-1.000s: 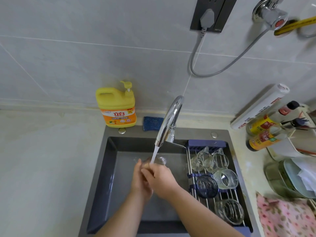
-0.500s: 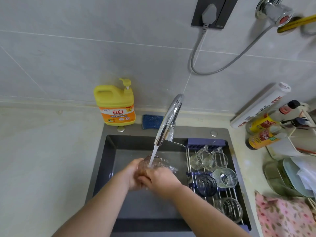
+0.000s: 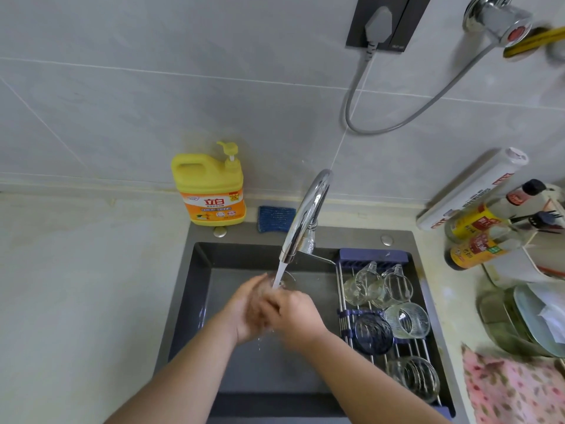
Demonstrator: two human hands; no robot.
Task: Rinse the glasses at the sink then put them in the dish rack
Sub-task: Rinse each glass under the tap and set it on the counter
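glass [image 3: 286,278] under faucet [image 3: 305,215] stream, left hand [image 3: 244,313], right hand [image 3: 295,316] gripping

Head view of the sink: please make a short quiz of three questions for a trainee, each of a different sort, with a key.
1. True or false: water from the tap runs onto the glass that the left hand holds.
2. Where does the dish rack lie? A) on the counter at the left; B) across the right part of the sink; C) on the wall.
3. Fill in: the detergent bottle behind the sink is ___ in colour.
Key: 1 true; 2 B; 3 yellow.
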